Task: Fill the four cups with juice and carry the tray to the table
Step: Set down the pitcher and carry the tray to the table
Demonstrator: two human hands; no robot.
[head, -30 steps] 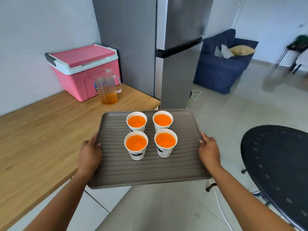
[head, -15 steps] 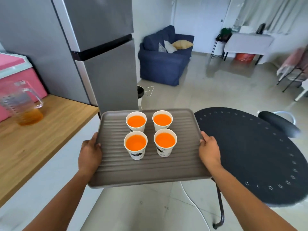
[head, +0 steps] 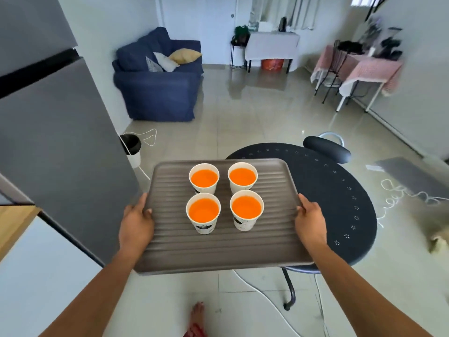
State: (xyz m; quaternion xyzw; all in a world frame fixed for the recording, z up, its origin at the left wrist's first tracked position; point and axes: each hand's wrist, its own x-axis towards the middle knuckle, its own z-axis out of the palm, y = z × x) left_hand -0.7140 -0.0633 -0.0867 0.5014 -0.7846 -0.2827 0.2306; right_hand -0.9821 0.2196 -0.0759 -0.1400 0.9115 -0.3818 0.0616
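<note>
With my left hand (head: 136, 223) and right hand (head: 309, 220) clamped on opposite edges, I hold the ribbed grey tray (head: 218, 249) level in the air, partly over the round black table (head: 340, 203). All four paper cups (head: 204, 212) stand upright, full of orange juice. Only setting it down appears left.
</note>
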